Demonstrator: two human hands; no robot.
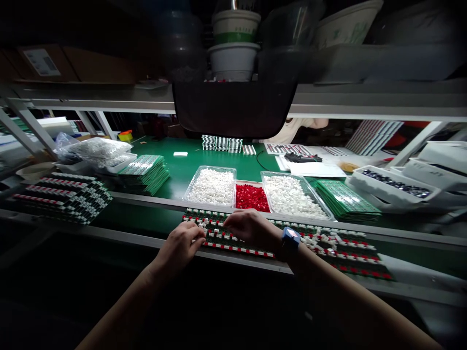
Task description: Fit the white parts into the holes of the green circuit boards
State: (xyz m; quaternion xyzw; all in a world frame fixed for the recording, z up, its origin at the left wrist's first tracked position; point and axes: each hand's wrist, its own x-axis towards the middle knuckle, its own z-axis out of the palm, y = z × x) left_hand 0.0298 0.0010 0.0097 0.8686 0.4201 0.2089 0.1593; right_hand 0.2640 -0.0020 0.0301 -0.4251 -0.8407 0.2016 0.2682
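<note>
A row of green circuit boards (251,249) with lines of small white and red connectors lies in front of me. At its left end, my left hand (184,240) has thumb and fingers pinched together low over the connectors; whatever is between them is too small to make out. My right hand (250,226), with a blue watch (291,236) on its wrist, reaches across the middle of the boards. Its fingers are curled together, their tips over the connectors, and their contents are hidden. Loose white connectors (323,239) lie scattered on the boards right of that wrist.
Behind the boards stand two clear trays of white connectors (212,186) (294,195) and a tray of red ones (251,197). Green board stacks (144,172) (346,200) flank them. White bins (397,184) stand right. An overhead shelf (109,92) crosses above; a person (297,127) is beyond.
</note>
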